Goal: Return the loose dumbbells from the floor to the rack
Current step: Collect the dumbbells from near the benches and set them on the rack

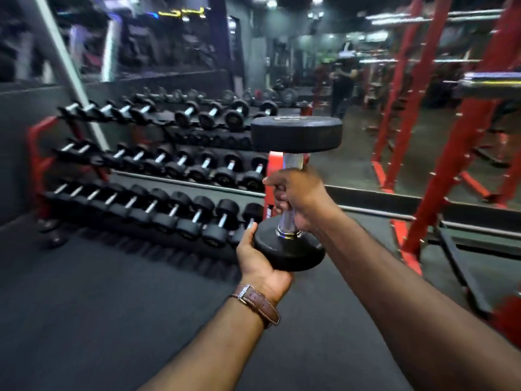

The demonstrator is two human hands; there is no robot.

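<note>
Carry step: right hand (296, 193) grips the upright dumbbell (293, 190) handle, left hand (253, 255) cups its lower head (fingers curled beneath); next, seat it in a free cradle on the rack (155, 165) at 10 o'clock.

Dim gym under cool ceiling lights (317, 0), background heavily motion-blurred, wide-angle bending at the edges, mirror (423, 108) glare.

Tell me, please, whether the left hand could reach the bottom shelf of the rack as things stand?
Probably not yet: the left hand cups the lower head of the upright dumbbell, and bare floor separates it from the rack.
</note>
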